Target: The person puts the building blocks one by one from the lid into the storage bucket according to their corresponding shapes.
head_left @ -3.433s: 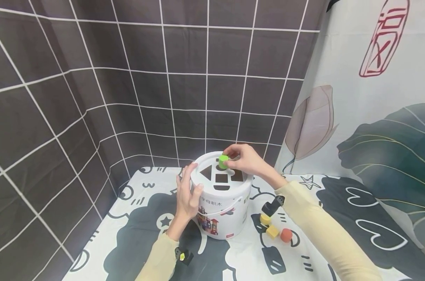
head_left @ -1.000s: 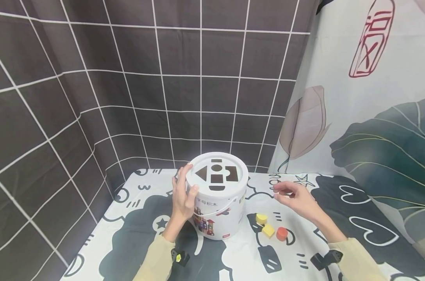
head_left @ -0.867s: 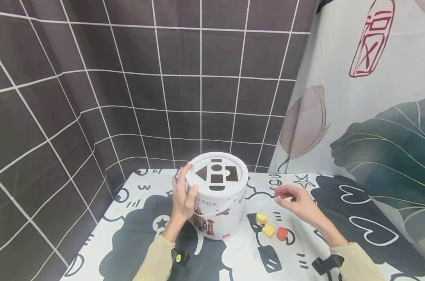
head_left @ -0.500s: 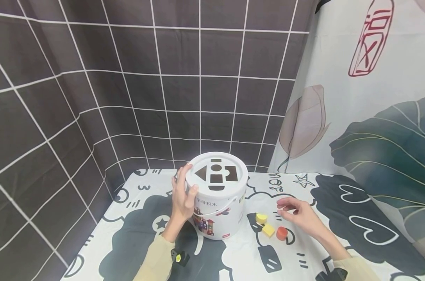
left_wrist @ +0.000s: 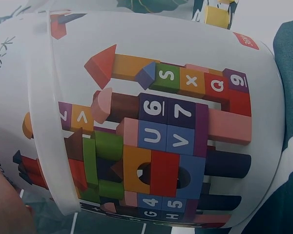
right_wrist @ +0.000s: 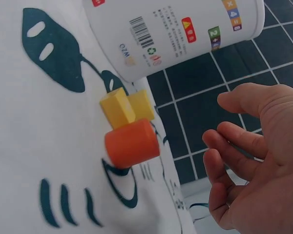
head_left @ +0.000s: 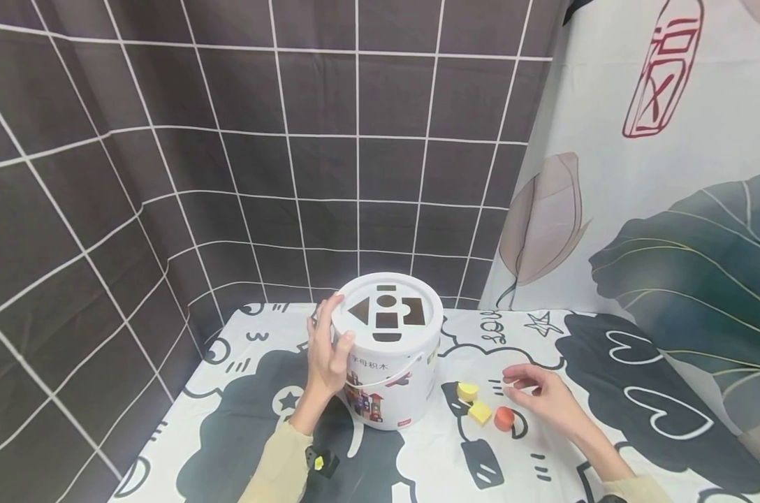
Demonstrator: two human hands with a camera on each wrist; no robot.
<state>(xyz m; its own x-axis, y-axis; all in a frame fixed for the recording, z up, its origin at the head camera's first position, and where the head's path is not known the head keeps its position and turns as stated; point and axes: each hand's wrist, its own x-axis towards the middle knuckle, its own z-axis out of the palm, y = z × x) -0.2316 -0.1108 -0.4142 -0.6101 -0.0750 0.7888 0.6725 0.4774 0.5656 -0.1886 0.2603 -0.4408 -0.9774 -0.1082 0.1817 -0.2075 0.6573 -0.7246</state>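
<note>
A white lidded bucket (head_left: 383,374) with printed building blocks stands upright on the cloth. Its lid (head_left: 355,335) has several dark cut-outs: a triangle, circle, rectangles and others. My left hand (head_left: 325,356) rests against the bucket's left side, fingers extended up to the rim and thumb spread at the front. To the right, my right hand (head_left: 546,399) hovers with nothing in it, fingers loosely bent, beside a red-orange cylinder block (right_wrist: 133,143). Two yellow blocks, one squarish (head_left: 480,412) and one rounder (head_left: 467,391), lie between that cylinder and the bucket.
Black-and-white patterned cloth (head_left: 254,433) covers the surface. Behind the bucket hangs a dark curtain (head_left: 323,175) with a white grid; a leaf-print curtain (head_left: 700,230) hangs at the right. A thin white handle (left_wrist: 49,122) droops across the bucket's front.
Earlier my right hand held a green block over the round hole; that block is out of sight now. The right hand has moved right, then down toward the blocks. The left hand keeps its place.
</note>
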